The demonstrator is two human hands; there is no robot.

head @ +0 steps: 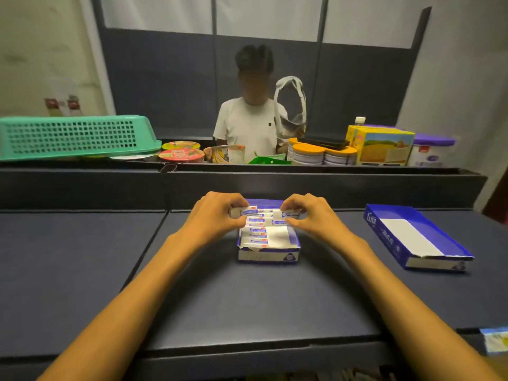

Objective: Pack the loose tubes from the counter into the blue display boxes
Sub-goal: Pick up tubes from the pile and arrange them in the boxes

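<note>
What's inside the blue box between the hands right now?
The blue display box holds a column of white tubes on its left side; the near right is bare white floor. The left hand and right hand each pinch a tube over the far end, hiding what lies there.

I see the open blue cardboard display box (268, 255) mid-counter (82, 270), white tubes (257, 229) inside; the second blue box (412, 237) lies right, near the counter's right edge.
</note>
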